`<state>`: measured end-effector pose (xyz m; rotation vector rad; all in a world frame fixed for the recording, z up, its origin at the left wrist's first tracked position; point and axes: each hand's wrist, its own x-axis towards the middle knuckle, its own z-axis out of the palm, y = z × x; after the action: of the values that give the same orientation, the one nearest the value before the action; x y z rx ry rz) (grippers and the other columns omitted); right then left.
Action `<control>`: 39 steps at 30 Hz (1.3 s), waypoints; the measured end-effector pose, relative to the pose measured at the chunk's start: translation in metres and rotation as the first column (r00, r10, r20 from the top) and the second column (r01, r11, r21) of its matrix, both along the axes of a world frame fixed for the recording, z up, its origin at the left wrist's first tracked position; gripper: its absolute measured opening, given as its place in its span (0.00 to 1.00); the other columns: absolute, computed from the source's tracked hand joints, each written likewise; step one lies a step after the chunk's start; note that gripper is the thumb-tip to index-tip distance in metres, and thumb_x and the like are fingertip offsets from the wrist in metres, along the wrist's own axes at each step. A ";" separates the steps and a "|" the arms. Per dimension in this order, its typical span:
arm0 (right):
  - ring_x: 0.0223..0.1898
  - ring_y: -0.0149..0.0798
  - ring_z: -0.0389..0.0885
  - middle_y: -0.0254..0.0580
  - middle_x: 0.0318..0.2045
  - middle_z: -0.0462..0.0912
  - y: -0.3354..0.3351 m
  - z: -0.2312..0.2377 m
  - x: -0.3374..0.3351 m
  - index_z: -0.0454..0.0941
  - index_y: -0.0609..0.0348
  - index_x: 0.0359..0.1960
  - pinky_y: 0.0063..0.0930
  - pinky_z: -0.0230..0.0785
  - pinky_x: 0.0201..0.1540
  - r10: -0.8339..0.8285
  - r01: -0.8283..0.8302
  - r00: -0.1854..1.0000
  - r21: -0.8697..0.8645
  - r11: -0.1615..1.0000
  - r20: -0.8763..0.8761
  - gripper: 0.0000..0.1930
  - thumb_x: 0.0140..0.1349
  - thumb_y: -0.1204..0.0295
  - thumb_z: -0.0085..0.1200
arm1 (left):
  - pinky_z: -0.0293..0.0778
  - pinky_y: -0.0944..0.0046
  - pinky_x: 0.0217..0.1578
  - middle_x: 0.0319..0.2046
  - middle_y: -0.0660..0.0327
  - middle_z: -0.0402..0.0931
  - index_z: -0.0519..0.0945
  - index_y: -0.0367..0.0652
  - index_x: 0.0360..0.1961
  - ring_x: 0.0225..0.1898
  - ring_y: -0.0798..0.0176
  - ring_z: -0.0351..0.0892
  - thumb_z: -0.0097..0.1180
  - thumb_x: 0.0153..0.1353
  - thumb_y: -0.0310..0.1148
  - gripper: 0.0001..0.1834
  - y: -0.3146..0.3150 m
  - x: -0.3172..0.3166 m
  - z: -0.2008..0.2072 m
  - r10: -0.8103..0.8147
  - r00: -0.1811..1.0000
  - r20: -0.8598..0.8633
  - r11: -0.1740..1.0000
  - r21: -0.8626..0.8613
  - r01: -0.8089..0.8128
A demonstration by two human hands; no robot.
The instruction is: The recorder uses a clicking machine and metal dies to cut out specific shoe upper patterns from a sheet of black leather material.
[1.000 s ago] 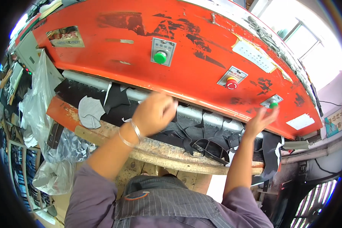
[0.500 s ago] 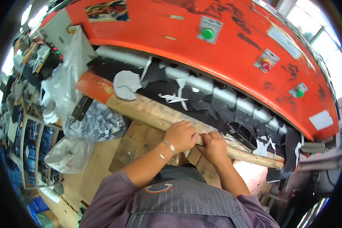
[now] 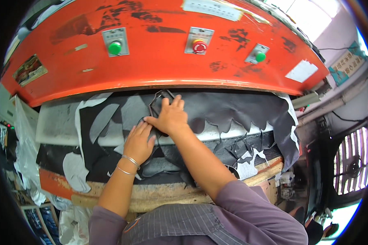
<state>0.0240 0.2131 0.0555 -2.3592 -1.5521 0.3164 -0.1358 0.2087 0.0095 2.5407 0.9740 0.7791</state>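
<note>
A dark sheet of leather-like material (image 3: 229, 106) lies across the press bed. On its far part, under the front edge of the red machine, stands a thin-walled metal cutting die (image 3: 153, 107). My right hand (image 3: 172, 116) reaches over the die, its fingers at the die's right wall and its thumb pointing left; the palm hides part of the die. My left hand (image 3: 139, 142) lies close by on the near side, its fingers stretched flat on the material and its tips near the right thumb. Grey cut pieces (image 3: 104, 120) lie on the left.
The red press front (image 3: 151, 69) spans the far side, with green buttons (image 3: 115, 48) and a red stop button (image 3: 199, 46). A worn wooden beam (image 3: 176, 196) edges the bed nearest me. Pale scraps (image 3: 249, 165) sit right; plastic bags (image 3: 26, 151) hang left.
Both hands have left the wooden beam and reached far onto the bed, to the die. The dark sheet now spreads over the pale bed. The view has shifted to the right and closer.
</note>
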 end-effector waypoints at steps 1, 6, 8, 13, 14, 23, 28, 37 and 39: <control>0.66 0.65 0.54 0.72 0.63 0.56 0.004 0.000 0.005 0.66 0.67 0.56 0.50 0.67 0.56 -0.015 0.015 1.000 0.004 1.000 0.009 0.46 0.46 0.42 0.63 | 0.61 0.51 0.61 0.56 0.50 0.72 0.73 0.39 0.56 0.59 0.47 0.68 0.54 0.58 0.35 0.24 0.003 -0.004 -0.011 0.012 0.997 -0.074 0.999 0.044 -0.009; 0.66 0.60 0.52 0.67 0.59 0.59 -0.007 -0.022 0.051 0.74 0.60 0.50 0.48 0.57 0.63 0.260 -0.108 0.861 0.343 0.933 -0.437 0.34 0.41 0.55 0.67 | 0.55 0.51 0.65 0.61 0.49 0.67 0.72 0.37 0.58 0.65 0.48 0.62 0.53 0.59 0.37 0.26 0.023 -0.009 -0.015 -0.072 0.986 -0.152 0.996 -0.054 0.064; 0.67 0.61 0.51 0.67 0.60 0.57 -0.022 -0.022 0.052 0.73 0.57 0.53 0.45 0.51 0.66 0.353 -0.123 0.768 0.418 0.900 -0.534 0.34 0.43 0.56 0.67 | 0.57 0.54 0.64 0.62 0.46 0.66 0.67 0.35 0.62 0.65 0.48 0.63 0.54 0.62 0.40 0.30 0.031 -0.011 -0.002 -0.054 0.993 0.109 0.937 -0.338 0.088; 0.64 0.59 0.56 0.62 0.62 0.54 -0.054 -0.024 0.021 0.72 0.61 0.54 0.44 0.50 0.66 0.498 -0.288 0.454 0.407 0.867 -0.739 0.32 0.51 0.53 0.61 | 0.67 0.64 0.56 0.53 0.51 0.73 0.61 0.35 0.64 0.56 0.60 0.72 0.59 0.61 0.37 0.34 0.028 0.020 0.011 0.207 0.565 0.798 0.485 -0.586 0.650; 0.63 0.62 0.56 0.64 0.61 0.56 -0.060 -0.024 0.017 0.74 0.62 0.53 0.45 0.48 0.67 0.454 -0.262 0.452 0.373 0.890 -0.768 0.31 0.51 0.53 0.60 | 0.67 0.64 0.56 0.53 0.51 0.73 0.61 0.35 0.64 0.56 0.60 0.72 0.59 0.61 0.37 0.34 0.027 0.017 0.007 0.202 0.569 0.797 0.483 -0.587 0.650; 0.64 0.62 0.56 0.68 0.62 0.59 -0.080 0.000 0.142 0.79 0.55 0.49 0.45 0.58 0.64 -0.010 0.033 0.973 0.099 0.995 -0.231 0.34 0.47 0.42 0.58 | 0.68 0.59 0.40 0.36 0.57 0.74 0.73 0.37 0.40 0.37 0.61 0.71 0.63 0.53 0.31 0.16 0.027 -0.069 0.009 0.385 0.921 0.063 0.918 -0.130 -0.375; 0.62 0.58 0.60 0.65 0.59 0.64 -0.071 0.001 0.206 0.81 0.55 0.47 0.45 0.65 0.58 -0.166 0.167 0.984 -0.014 0.986 0.066 0.33 0.47 0.42 0.58 | 0.63 0.58 0.56 0.48 0.53 0.72 0.72 0.39 0.49 0.53 0.56 0.70 0.60 0.56 0.31 0.20 -0.013 0.015 0.042 0.328 0.911 0.251 0.940 -0.186 -0.287; 0.67 0.53 0.57 0.58 0.62 0.65 -0.119 -0.041 0.298 0.63 0.55 0.65 0.48 0.51 0.65 0.259 -0.223 0.950 0.204 0.953 -0.174 0.49 0.40 0.48 0.70 | 0.66 0.61 0.56 0.53 0.48 0.74 0.66 0.35 0.55 0.58 0.53 0.71 0.55 0.59 0.27 0.23 -0.066 0.193 -0.007 -0.038 0.974 0.225 0.893 -0.430 0.134; 0.70 0.56 0.53 0.63 0.63 0.63 -0.129 -0.055 0.296 0.65 0.55 0.63 0.55 0.43 0.67 0.344 -0.335 0.939 0.219 0.916 -0.004 0.53 0.32 0.47 0.73 | 0.51 0.49 0.65 0.53 0.51 0.75 0.61 0.38 0.58 0.62 0.50 0.66 0.53 0.56 0.27 0.28 -0.058 0.208 -0.021 0.001 0.986 0.169 0.970 -0.241 0.041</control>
<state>0.3199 0.0845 0.0010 -1.9044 -1.8724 0.2547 0.0718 0.1505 -0.0114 2.2326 0.9254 0.8003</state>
